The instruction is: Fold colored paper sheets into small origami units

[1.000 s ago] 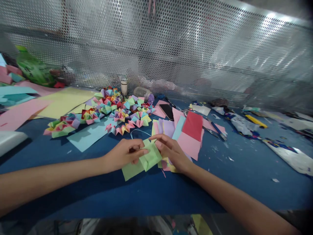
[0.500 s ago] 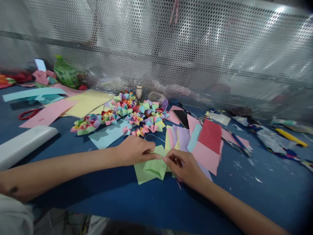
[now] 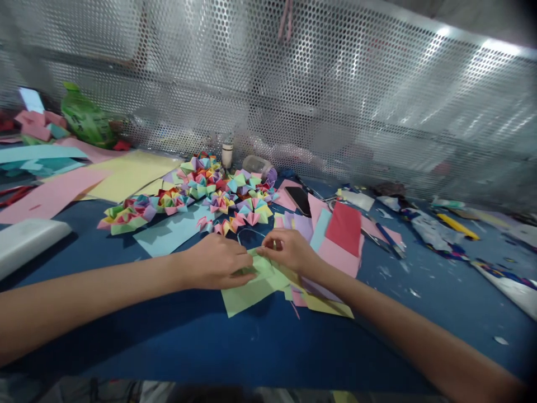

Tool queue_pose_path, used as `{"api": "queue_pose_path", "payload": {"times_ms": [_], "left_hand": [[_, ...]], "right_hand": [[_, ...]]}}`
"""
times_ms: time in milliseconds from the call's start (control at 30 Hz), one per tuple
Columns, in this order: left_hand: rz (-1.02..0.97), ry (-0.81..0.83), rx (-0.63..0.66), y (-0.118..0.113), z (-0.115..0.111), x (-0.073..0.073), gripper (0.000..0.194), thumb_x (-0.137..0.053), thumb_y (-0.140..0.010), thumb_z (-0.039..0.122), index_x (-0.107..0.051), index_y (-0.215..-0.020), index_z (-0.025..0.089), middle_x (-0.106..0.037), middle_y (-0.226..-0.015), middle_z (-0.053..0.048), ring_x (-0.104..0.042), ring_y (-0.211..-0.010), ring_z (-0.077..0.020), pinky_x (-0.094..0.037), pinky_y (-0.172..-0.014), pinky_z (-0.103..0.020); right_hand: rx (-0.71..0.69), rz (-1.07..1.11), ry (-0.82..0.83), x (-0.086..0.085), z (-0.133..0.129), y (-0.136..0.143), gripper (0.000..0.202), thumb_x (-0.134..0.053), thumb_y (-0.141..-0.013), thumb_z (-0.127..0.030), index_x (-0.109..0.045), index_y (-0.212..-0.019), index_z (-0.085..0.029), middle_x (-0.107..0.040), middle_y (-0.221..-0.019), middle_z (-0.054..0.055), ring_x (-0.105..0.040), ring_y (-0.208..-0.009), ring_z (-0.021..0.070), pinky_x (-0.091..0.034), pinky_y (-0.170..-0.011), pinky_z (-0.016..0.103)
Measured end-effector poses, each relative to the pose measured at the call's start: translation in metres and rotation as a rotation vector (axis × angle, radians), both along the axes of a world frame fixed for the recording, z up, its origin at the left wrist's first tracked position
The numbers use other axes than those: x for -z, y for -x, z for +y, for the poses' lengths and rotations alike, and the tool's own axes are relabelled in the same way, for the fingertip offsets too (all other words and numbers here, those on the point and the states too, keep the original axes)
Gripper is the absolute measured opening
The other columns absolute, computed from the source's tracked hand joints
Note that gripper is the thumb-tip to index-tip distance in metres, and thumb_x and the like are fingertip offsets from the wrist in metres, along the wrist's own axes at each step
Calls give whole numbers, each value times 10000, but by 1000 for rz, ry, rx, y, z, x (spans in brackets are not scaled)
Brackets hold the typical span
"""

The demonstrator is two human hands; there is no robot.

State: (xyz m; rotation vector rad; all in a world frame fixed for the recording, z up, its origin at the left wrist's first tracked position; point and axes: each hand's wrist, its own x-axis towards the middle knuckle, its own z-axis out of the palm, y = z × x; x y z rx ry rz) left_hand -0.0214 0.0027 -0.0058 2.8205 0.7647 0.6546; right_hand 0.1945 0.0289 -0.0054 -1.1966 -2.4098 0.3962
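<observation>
Both hands meet over light green paper (image 3: 247, 295) near the table's front. My left hand (image 3: 218, 262) has its fingers curled over the paper's left part, closed on it. From the right, my right hand (image 3: 289, 250) pinches the green paper's upper edge between thumb and fingertips. Part of the green paper is hidden beneath the hands. Just right lie fanned sheets of purple, pink and yellow paper (image 3: 331, 305), with a red paper piece (image 3: 343, 228) on top of pink ones. Beyond the hands sits a cluster of folded multicoloured paper pieces (image 3: 222, 201).
A blue sheet (image 3: 168, 232) and a white block-shaped object (image 3: 31, 243) lie left. Further back are a yellow sheet (image 3: 134, 173), a green bottle (image 3: 86, 120), a clear jar (image 3: 255, 165) and a phone (image 3: 298, 200). A yellow pen-like tool (image 3: 457, 226) lies right, before a perforated metal panel (image 3: 260, 73).
The view has shifted to the right. My right hand has moved to the paper's far edge, and my left hand has curled over the paper. A yellow sheet now shows under my right forearm.
</observation>
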Motion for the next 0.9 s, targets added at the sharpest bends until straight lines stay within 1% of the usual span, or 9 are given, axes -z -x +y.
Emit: {"api": "queue_pose_path", "payload": {"times_ms": [100, 167, 300, 367, 533, 667, 733, 800, 900], "left_hand": [[202, -227, 6, -2, -3, 1, 303, -435, -897, 387, -622, -799, 170, -657, -676, -31, -594, -606, -157, -310, -502, -250], [202, -262, -31, -2, -3, 3, 295, -425, -906, 378, -611, -800, 175, -654, -661, -10, -598, -594, -149, -297, -494, -255], [103, -188, -125, 0, -4, 9, 210, -493, -878, 370, -591, -799, 202, -661, -687, 27, -621, -647, -140, -297, -499, -249], [77, -157, -148, 1, -4, 13, 196, -517, -863, 381, -586, -798, 209, -663, -710, 32, -625, -682, -142, -315, -514, -243], [68, -192, -107, -1, -2, 18, 159, -501, -867, 343, -590, -861, 212, -656, -790, 7, -610, -753, -163, -388, -595, -254], [26, -138, -119, -2, 0, 17, 210, -527, -843, 367, -593, -982, 223, -644, -933, -19, -586, -885, -193, -438, -695, -278], [14, -100, -109, -2, 1, 17, 222, -529, -841, 371, -601, -993, 225, -641, -991, -25, -578, -933, -195, -448, -741, -280], [18, -82, -98, -2, 2, 17, 216, -523, -846, 369, -616, -972, 221, -654, -994, -24, -588, -930, -189, -454, -759, -277], [48, -101, -96, -2, 2, 17, 219, -503, -858, 368, -630, -946, 212, -680, -947, -25, -612, -880, -189, -465, -745, -279]], "right_hand": [[-16, 0, 12, 4, 6, 1, 272, -621, -783, -422, -657, -700, -166, -604, -678, 24, -522, -625, 122, -350, -551, 229], [-16, 14, 17, 5, 7, 1, 256, -640, -770, -411, -657, -698, -166, -600, -675, 18, -523, -627, 118, -354, -554, 228], [-8, 60, 9, 8, 5, 1, 250, -646, -768, -408, -646, -705, -166, -584, -651, 8, -512, -612, 115, -356, -543, 227], [-1, 72, -6, 10, 3, 2, 251, -644, -771, -410, -636, -703, -169, -576, -644, 3, -504, -604, 113, -355, -536, 227], [42, 70, -117, 16, -3, 4, 240, -640, -782, -395, -606, -689, -177, -569, -656, 0, -500, -620, 115, -348, -552, 233], [76, 66, -205, 20, -7, 4, 206, -638, -787, -358, -598, -696, -178, -563, -669, 8, -513, -659, 130, -358, -585, 244], [90, 67, -205, 21, -7, 3, 217, -650, -774, -373, -599, -694, -177, -556, -658, 7, -510, -652, 132, -359, -577, 244], [85, 64, -192, 21, -7, 2, 223, -651, -771, -383, -606, -699, -177, -558, -657, 7, -508, -646, 131, -363, -576, 247], [65, 70, -172, 18, -6, 2, 176, -604, -813, -318, -616, -710, -175, -566, -671, 9, -509, -655, 129, -372, -593, 251]]}}
